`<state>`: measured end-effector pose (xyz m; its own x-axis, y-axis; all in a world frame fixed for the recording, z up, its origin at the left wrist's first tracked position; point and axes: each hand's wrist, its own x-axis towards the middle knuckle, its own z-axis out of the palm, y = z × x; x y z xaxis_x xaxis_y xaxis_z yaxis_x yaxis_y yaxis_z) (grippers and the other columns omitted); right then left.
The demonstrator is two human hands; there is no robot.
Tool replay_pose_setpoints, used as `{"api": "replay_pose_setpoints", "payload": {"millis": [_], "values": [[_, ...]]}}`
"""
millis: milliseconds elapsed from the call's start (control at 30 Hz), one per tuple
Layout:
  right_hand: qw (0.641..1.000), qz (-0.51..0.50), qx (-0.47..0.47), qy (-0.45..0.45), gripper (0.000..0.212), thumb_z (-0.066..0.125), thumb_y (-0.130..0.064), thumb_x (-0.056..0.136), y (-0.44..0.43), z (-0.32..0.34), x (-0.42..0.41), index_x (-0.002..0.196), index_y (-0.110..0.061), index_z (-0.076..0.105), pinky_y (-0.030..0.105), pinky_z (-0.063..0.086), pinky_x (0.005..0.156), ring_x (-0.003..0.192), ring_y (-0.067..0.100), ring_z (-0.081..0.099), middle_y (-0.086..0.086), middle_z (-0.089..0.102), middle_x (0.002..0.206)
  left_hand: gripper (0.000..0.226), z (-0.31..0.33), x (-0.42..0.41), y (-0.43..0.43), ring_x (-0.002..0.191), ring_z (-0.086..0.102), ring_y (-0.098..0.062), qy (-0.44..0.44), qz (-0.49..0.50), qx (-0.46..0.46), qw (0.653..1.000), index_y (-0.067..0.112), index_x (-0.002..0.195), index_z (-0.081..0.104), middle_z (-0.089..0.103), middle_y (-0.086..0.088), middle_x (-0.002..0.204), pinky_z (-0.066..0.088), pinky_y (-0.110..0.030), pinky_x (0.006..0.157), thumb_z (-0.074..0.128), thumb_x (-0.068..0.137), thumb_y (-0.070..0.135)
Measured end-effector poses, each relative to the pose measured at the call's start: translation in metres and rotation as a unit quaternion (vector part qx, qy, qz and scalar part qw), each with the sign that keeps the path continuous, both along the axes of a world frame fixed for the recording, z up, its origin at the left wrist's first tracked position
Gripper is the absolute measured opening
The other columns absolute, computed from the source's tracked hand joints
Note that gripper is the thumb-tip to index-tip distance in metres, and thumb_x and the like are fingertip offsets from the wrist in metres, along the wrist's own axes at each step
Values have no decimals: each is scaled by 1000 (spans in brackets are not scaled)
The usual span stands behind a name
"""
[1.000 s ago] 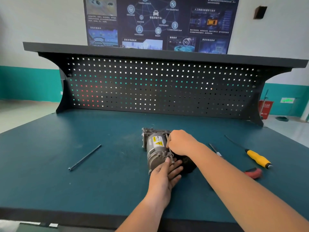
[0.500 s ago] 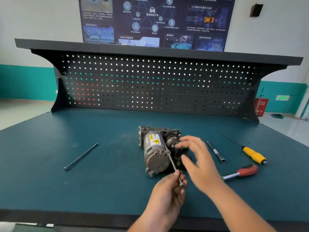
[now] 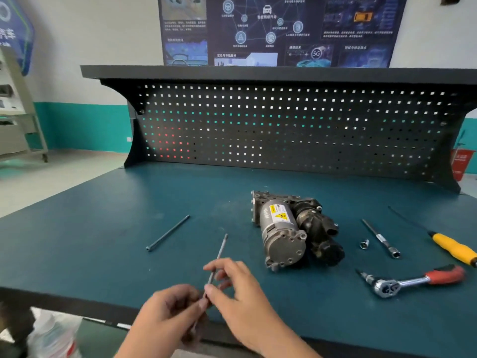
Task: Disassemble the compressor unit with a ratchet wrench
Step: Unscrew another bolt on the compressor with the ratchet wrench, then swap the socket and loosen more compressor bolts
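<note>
Your left hand [image 3: 170, 313] and right hand [image 3: 240, 293] both pinched one long bolt [image 3: 220, 253] above the worktop's [image 3: 77, 241] front edge; a second bolt [image 3: 167, 233] lay left. One compressor unit [image 3: 284, 228] lay centre-right, lengthwise back-to-front, cap toward you.

The one camera sat on the person's head, above the near edge of the bench [image 3: 77, 254], and looked forward and down across it toward the pegboard [image 3: 284, 130] and poster [image 3: 278, 29]. Nearest, low in frame, were the left hand [image 3: 170, 311] and right hand [image 3: 240, 288], both pinching a bolt [image 3: 222, 248]; the compressor [image 3: 281, 228] lay farther, right of centre.
</note>
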<state>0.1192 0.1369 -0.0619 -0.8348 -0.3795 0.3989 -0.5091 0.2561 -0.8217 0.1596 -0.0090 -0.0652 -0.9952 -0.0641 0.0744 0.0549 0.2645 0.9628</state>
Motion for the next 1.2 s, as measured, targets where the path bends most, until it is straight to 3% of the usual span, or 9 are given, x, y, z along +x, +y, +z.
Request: {"api": "replay_pose_setpoints", "payload": {"millis": [67,167,300,533,733,900,1000,1067,1200], "values": [[998,-27,39,-39,22,58,-11,86,-37,6,-36,105,-22,61,12,39,81,82,5,50,-1,53,98,10,9,-27,-22,42,52,-6,44,41,-108,992,0,75,65,63,-4,52,41,-15,44,65,84,4],[987,-71,115,-90,27,53,-9,87,-84,12,-90,114,-10,58,23,41,86,99,20,57,9,60,110,5,20,-68,-53,64,61,-9,72,103,-284,951,17,79,66,66,4,64,48,-23,64,67,81,21],[955,-98,262,-100,37,50,-18,93,-113,8,-141,127,-5,50,31,42,93,119,30,52,15,52,132,39,2,-117,-89,117,44,-22,33,159,-409,898,21,125,54,51,-2,119,34,-28,100,57,89,35],[936,-116,331,-19,34,41,-34,97,-129,-14,-163,130,-26,44,36,42,91,118,29,49,9,51,128,69,-29,-132,-96,121,37,-15,49,77,-480,873,30,134,42,41,7,127,30,-29,100,36,75,66],[961,11,244,-131,44,44,-23,95,-89,7,-128,139,-20,38,32,40,100,118,22,50,3,52,130,38,-33,-141,-100,119,41,-16,98,85,-461,878,32,132,49,44,5,123,34,-28,101,48,94,32],[954,130,195,-190,15,59,-31,88,33,19,-35,103,-34,59,16,46,71,71,4,58,-11,64,86,35,-25,-137,-96,119,42,-25,80,91,-477,871,31,124,58,48,-3,126,36,-36,100,58,89,26],[971,2,128,-203,10,59,-20,91,129,21,1,95,-28,62,15,42,57,52,5,52,-8,65,63,32,-15,-126,-72,117,45,-32,174,95,-418,887,21,113,67,54,-8,121,35,-43,100,69,81,17],[967,-182,86,-158,16,57,-14,92,193,15,10,102,-26,63,21,38,57,49,6,47,-5,58,55,23,-3,-109,-35,110,50,-21,277,45,-356,891,17,102,70,57,-1,111,36,-31,97,61,81,24],[917,-360,116,-128,24,59,-13,90,266,0,8,96,-35,64,31,33,58,57,17,45,1,48,58,24,17,-75,77,98,54,-1,393,-194,-295,849,20,100,68,60,12,103,40,-11,89,50,85,25]]}}
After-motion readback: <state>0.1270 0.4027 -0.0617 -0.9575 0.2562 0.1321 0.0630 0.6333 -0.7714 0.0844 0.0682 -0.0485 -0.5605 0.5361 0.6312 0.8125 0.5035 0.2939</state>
